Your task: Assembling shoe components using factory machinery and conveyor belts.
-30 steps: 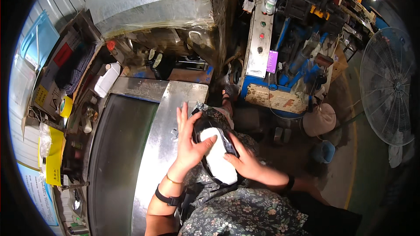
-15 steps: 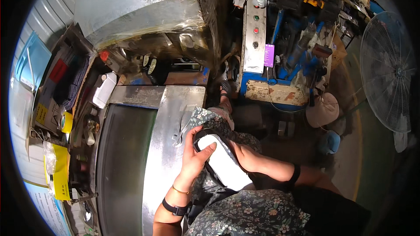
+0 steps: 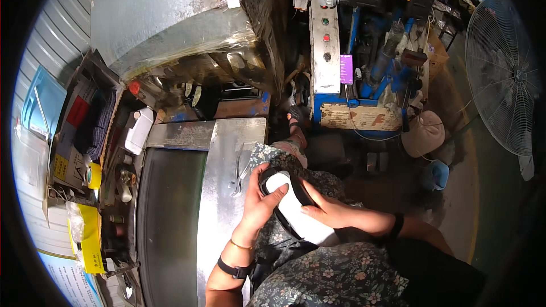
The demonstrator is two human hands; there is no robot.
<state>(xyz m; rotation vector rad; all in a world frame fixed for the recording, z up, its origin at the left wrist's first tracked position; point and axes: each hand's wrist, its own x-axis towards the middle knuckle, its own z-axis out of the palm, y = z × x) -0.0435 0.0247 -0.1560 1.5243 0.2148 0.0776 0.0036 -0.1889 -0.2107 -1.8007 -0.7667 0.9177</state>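
Note:
Above my lap I hold a shoe piece (image 3: pixel 305 220), a long white sole-shaped face with a black rim. Its rounded end points away from me, tilted to the left. My left hand (image 3: pixel 263 202) is closed round the left side of that end, with the thumb pressed on the white face and fingers at the black rim. On the right edge my right hand (image 3: pixel 327 207) grips the piece, its thumb lying across the white face and its fingers along the rim. The underside is hidden, and the near end meets my flowered clothing (image 3: pixel 335 273).
Left of my lap runs a dark conveyor belt (image 3: pixel 170 204) beside a bright metal tabletop (image 3: pixel 219 222). A white bottle (image 3: pixel 138 131) and yellow box (image 3: pixel 86 239) stand farther left. Ahead is a blue machine with a button panel (image 3: pixel 326 59). A large fan (image 3: pixel 503 77) stands right.
My right thumb has come onto the white face, where before it was out of sight at the edge. The shoe piece stays in both hands; the whole view has shifted slightly.

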